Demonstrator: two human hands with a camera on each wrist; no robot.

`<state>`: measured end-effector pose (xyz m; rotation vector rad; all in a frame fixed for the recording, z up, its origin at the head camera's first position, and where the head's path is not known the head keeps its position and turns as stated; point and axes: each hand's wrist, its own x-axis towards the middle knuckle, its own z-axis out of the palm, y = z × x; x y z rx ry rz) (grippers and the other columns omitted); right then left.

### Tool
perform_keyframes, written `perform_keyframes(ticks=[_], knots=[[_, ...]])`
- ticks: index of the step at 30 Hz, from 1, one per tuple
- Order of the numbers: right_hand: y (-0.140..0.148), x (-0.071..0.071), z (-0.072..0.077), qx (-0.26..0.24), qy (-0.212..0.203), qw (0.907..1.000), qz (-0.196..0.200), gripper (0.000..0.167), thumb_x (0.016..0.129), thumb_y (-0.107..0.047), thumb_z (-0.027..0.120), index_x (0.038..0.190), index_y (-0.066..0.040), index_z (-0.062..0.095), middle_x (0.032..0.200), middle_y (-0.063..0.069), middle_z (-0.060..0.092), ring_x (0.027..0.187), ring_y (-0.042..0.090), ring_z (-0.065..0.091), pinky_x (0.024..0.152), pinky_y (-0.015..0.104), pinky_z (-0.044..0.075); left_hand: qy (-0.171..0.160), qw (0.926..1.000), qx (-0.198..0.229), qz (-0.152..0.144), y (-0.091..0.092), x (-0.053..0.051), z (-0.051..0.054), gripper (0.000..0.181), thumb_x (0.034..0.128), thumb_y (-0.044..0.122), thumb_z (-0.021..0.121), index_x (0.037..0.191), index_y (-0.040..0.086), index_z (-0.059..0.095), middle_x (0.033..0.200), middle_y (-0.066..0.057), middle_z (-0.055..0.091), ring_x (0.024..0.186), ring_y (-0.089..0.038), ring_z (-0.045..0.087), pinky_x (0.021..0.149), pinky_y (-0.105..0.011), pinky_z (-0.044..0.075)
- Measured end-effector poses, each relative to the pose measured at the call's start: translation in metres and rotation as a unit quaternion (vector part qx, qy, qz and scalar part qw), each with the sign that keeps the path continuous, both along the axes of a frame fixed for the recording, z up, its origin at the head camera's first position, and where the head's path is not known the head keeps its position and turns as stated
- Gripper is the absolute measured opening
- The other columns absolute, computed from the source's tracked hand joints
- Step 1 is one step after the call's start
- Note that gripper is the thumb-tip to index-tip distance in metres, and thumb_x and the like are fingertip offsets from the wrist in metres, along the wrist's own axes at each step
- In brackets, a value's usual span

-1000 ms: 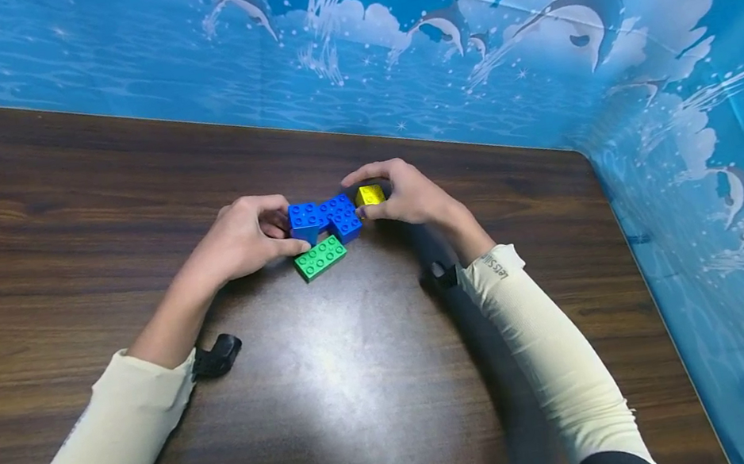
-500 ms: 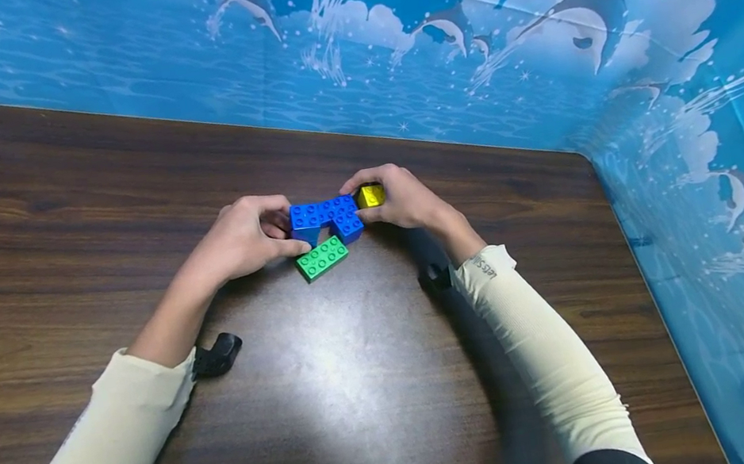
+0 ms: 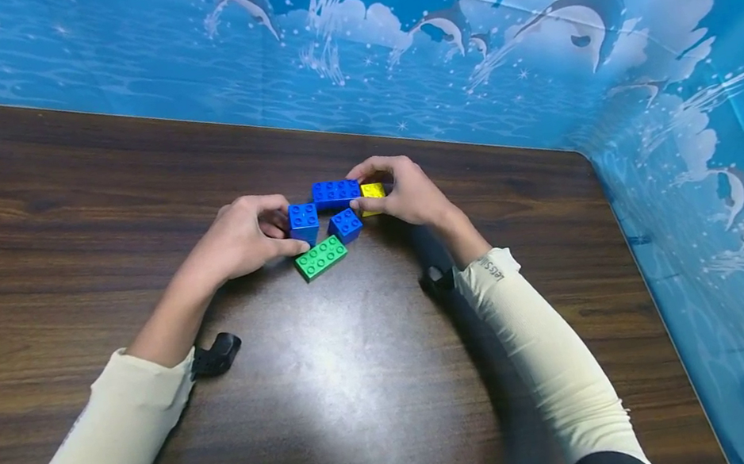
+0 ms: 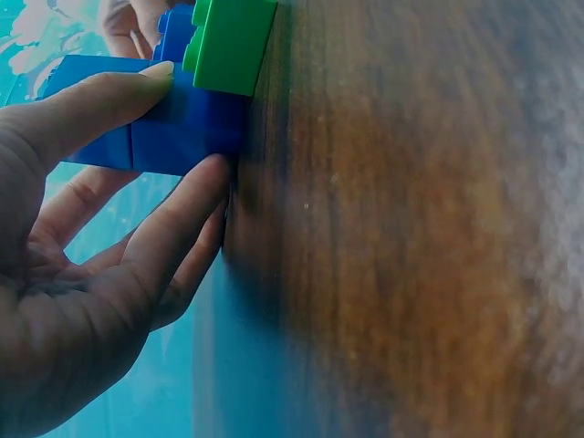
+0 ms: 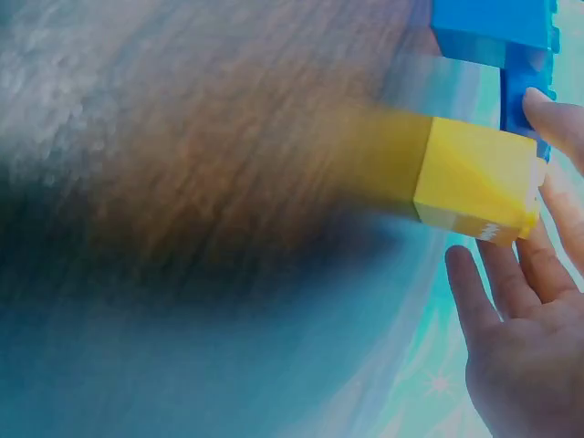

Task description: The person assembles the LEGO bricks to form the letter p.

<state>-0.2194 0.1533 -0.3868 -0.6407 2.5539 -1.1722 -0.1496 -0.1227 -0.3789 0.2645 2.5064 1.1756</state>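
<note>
My left hand (image 3: 239,240) grips a small blue brick stack (image 3: 303,224) between thumb and fingers; a seam across it shows in the left wrist view. With thumb and forefinger, my right hand (image 3: 411,192) pinches the right end of a long blue brick (image 3: 335,192), behind the others. A small blue brick (image 3: 345,225) stands apart in front of it. The yellow brick (image 3: 372,192) is beside the right hand's fingers and, in the right wrist view, stands tall below the thumb. A long green brick (image 3: 321,257) lies nearest me, close to the left thumb.
The dark wood table (image 3: 327,415) carries all the bricks, with a bright glare in its middle. A blue dolphin-print sheet (image 3: 345,51) rises along the far and right edges. Black wrist cameras (image 3: 217,355) stick out from the sleeves.
The long blue brick, which sat level between the blue stack and the small blue brick, has moved back and away from them with my right hand. My left hand has stayed put.
</note>
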Motion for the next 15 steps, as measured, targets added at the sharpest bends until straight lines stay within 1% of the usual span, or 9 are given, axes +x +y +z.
perform_keyframes(ticks=[1,5,10,13,15], knots=[[0.000,0.000,0.001,-0.008,-0.002,1.0000,-0.004,0.034,0.098,-0.013,0.081,0.130,-0.006,0.072,0.132,0.012,0.072,0.119,0.027,0.066,0.113,0.044,0.054,0.001,1.0000,0.001,-0.001,0.000,0.000,0.000,0.035,0.0929,0.023,0.087,0.117,0.007,0.068,0.126,-0.021,0.072,0.114,-0.036,0.073,0.092,-0.051,0.060],[0.001,0.002,0.006,-0.039,-0.005,0.9990,-0.023,0.033,0.097,-0.011,0.081,0.128,-0.003,0.071,0.131,0.014,0.072,0.121,0.028,0.066,0.114,0.044,0.053,0.007,1.0000,0.005,-0.003,-0.001,0.000,0.000,0.034,0.0930,0.022,0.086,0.116,0.006,0.068,0.125,-0.021,0.072,0.112,-0.036,0.073,0.091,-0.051,0.060],[0.002,0.005,0.012,-0.080,-0.012,0.9961,-0.035,0.032,0.097,-0.010,0.081,0.126,-0.002,0.069,0.127,0.015,0.070,0.119,0.030,0.065,0.114,0.043,0.054,0.016,0.9999,0.003,0.004,0.001,0.000,-0.001,0.031,0.0930,0.020,0.086,0.114,0.006,0.068,0.125,-0.021,0.073,0.110,-0.035,0.074,0.091,-0.051,0.061],[0.002,0.008,0.016,-0.100,-0.014,0.9941,-0.039,0.032,0.097,-0.009,0.081,0.125,-0.001,0.069,0.125,0.015,0.070,0.117,0.031,0.066,0.113,0.044,0.055,0.018,0.9998,-0.001,0.008,0.002,-0.001,-0.003,0.032,0.0940,0.021,0.085,0.116,0.006,0.068,0.127,-0.021,0.073,0.112,-0.036,0.074,0.093,-0.052,0.060],[0.001,0.009,0.019,-0.112,-0.013,0.9927,-0.043,0.032,0.097,-0.009,0.081,0.125,-0.001,0.070,0.124,0.015,0.070,0.115,0.031,0.067,0.111,0.043,0.057,0.018,0.9998,-0.004,0.011,0.002,-0.001,-0.003,0.036,0.0949,0.022,0.085,0.122,0.005,0.068,0.130,-0.022,0.072,0.113,-0.036,0.073,0.095,-0.053,0.060]])
